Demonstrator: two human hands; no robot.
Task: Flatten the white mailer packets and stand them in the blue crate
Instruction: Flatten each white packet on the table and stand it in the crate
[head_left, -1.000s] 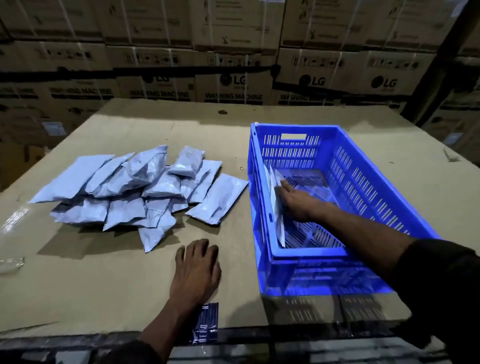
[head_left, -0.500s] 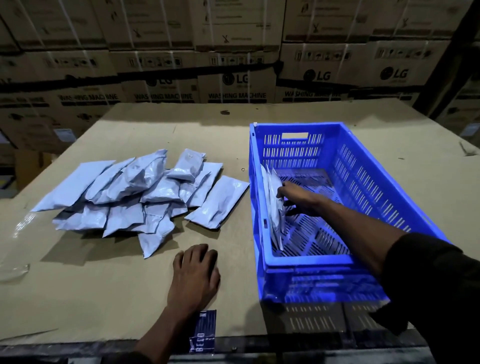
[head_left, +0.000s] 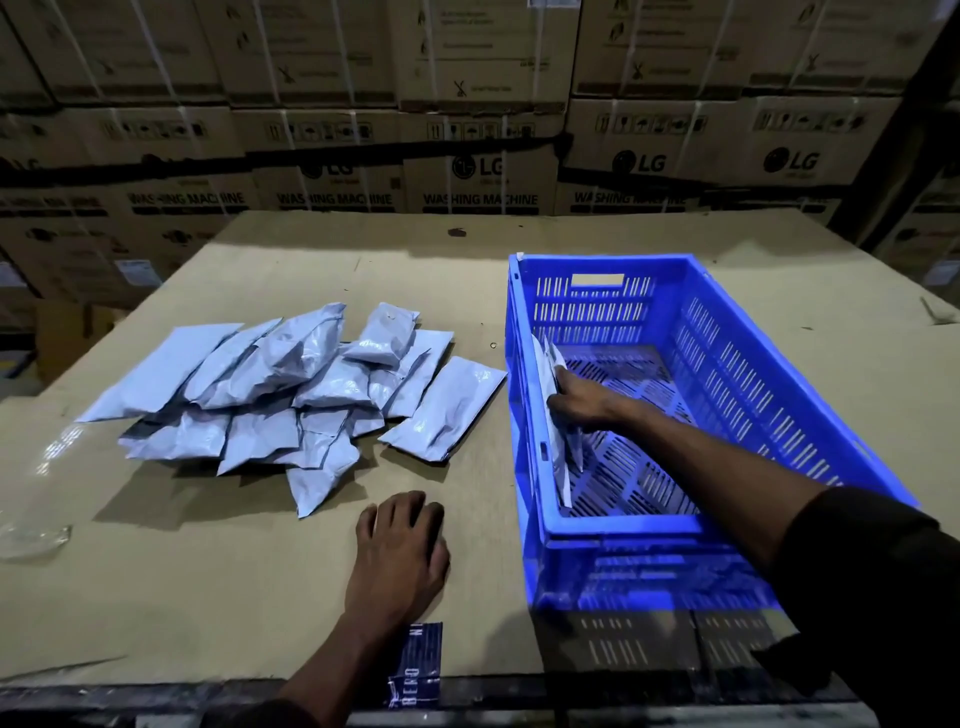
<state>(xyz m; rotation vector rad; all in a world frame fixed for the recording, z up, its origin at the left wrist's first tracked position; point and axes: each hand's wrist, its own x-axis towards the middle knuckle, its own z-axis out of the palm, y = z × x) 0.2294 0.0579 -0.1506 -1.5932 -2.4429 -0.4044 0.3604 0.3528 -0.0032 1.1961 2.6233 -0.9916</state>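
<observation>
A blue slotted crate (head_left: 737, 395) stands on the right of the cardboard-covered table. Two or three white mailer packets (head_left: 563, 467) stand on edge against its left wall. My right hand (head_left: 579, 402) reaches into the crate and presses its fingers against those packets, holding them upright against the wall. A loose pile of several white packets (head_left: 291, 395) lies to the left of the crate, with one packet (head_left: 447, 410) lying apart nearest the crate. My left hand (head_left: 400, 551) rests flat on the table in front of the pile, holding nothing.
The rest of the crate's floor (head_left: 639, 374) is bare. A dark printed tape strip (head_left: 415, 665) sits at the table's near edge by my left wrist. Clear plastic (head_left: 31, 540) lies at the left edge. Stacked washing-machine cartons (head_left: 478, 171) wall off the far side.
My right hand has stayed in the crate, shifting along the standing packets and pressing them to the left wall. My left hand has stayed flat on the table.
</observation>
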